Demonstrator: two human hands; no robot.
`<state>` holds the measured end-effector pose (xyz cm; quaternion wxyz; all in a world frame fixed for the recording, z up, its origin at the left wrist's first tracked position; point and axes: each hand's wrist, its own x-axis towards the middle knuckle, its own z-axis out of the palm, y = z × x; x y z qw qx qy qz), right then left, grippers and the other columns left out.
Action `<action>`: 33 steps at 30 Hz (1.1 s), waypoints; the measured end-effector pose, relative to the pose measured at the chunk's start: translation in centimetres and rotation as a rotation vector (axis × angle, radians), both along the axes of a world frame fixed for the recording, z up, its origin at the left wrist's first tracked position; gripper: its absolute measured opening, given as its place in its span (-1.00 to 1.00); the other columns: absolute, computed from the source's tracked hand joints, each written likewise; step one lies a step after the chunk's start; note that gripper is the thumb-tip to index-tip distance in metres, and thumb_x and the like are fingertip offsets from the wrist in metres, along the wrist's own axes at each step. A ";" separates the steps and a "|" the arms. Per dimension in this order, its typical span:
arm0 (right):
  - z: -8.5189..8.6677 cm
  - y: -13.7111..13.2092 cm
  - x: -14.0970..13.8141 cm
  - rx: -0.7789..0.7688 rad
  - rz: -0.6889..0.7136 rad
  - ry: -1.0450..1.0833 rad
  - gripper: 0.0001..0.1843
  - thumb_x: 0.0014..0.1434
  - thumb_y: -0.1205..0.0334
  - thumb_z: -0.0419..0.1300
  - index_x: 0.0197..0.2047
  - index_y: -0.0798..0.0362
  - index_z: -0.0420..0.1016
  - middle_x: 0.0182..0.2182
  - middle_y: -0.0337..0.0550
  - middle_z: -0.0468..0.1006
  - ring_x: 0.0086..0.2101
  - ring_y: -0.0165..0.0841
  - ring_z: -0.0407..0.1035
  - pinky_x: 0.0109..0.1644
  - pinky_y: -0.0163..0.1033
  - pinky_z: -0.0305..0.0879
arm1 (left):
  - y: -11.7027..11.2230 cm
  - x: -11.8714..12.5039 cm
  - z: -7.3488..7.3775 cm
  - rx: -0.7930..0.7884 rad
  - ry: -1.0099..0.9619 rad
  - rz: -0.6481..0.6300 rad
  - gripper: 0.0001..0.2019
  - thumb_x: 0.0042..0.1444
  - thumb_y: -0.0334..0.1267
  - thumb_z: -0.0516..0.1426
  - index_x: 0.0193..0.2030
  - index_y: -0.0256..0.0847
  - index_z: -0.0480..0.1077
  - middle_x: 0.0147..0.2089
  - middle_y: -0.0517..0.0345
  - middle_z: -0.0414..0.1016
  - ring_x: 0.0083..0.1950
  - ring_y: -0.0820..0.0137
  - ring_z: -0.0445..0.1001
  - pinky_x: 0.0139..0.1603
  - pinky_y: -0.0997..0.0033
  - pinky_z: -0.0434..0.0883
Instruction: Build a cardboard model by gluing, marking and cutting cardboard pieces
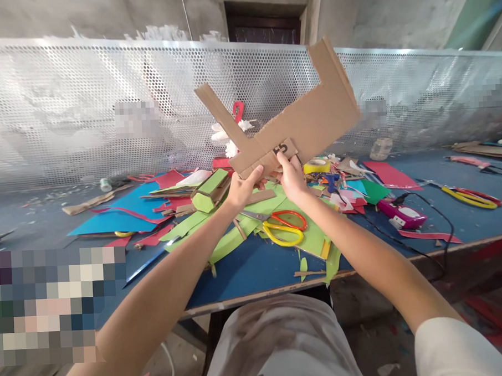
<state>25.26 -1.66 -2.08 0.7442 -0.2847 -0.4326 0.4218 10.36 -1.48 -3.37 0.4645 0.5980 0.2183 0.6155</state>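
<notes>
A cut piece of brown cardboard [310, 119] is held up above the table, tilted, with a notch in its upper edge and a small printed patch near its bottom. My left hand [243, 189] grips its lower left corner, thumb in front. My right hand [291, 175] is closed on the lower edge beside the printed patch, thumb pressed on the front. Fingers behind the board are partly hidden. Under my hands lie scissors [284, 236] with one yellow and one red handle, on light green paper [232, 244]. A green-covered cardboard form [209, 192] stands near my left hand.
Blue paper [114, 213] and red scraps lie left on the blue table [230, 280]. To the right are a purple power strip [402, 214] with a black cord, more scissors [471, 196], yellow tape [316, 166] and a blue glue gun [331, 181]. A perforated metal screen [85, 106] runs behind.
</notes>
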 end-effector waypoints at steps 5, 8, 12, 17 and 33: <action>-0.4 0.1 0.0 0.086 -0.067 -0.033 -0.42 0.19 -0.25 0.52 0.03 -0.10 0.43 -0.04 -0.18 0.71 0.04 -0.22 0.65 0.07 -0.13 0.69 | 0.4 -0.3 0.2 -0.060 0.003 -0.065 -0.41 -0.02 0.25 0.56 -0.25 -0.24 0.54 -0.47 0.14 0.58 -0.51 0.43 0.50 -0.42 0.39 0.54; -0.5 0.3 -0.1 0.135 -0.110 -0.045 -0.40 0.20 -0.28 0.50 0.06 -0.11 0.44 0.02 -0.15 0.69 0.06 -0.22 0.65 0.05 -0.15 0.68 | 0.5 -0.4 0.1 -0.077 0.001 -0.072 -0.40 -0.01 0.26 0.55 -0.23 -0.25 0.54 -0.43 0.09 0.62 -0.47 0.42 0.56 -0.36 0.38 0.58; -0.6 0.5 0.0 0.134 -0.120 -0.077 -0.33 0.18 -0.37 0.49 0.11 -0.12 0.43 -0.02 -0.14 0.68 0.05 -0.19 0.65 0.03 -0.12 0.68 | 0.3 -0.5 0.0 -0.107 0.007 -0.097 -0.33 -0.06 0.27 0.57 -0.10 -0.28 0.58 -0.26 -0.06 0.75 -0.38 0.34 0.68 -0.29 0.37 0.61; -0.5 0.3 0.0 0.126 -0.125 -0.077 -0.31 0.16 -0.38 0.50 0.09 -0.13 0.42 -0.03 -0.15 0.67 -0.04 -0.21 0.64 -0.09 -0.16 0.63 | -0.1 -0.9 0.4 -0.056 0.032 -0.113 -0.33 -0.05 0.25 0.58 -0.07 -0.31 0.64 -0.20 -0.13 0.80 -0.32 0.30 0.74 -0.27 0.39 0.63; 0.1 -0.2 0.7 -0.020 0.115 -0.109 -0.51 0.27 -0.21 0.55 -0.05 -0.09 0.49 -0.24 -0.30 0.67 -0.27 -0.37 0.58 -0.31 -0.33 0.49 | 1.1 -2.5 1.7 -0.110 0.008 -0.065 -0.47 0.02 0.11 0.59 -0.11 -0.30 0.67 -0.24 -0.11 0.80 -0.23 0.19 0.82 -0.16 0.34 0.74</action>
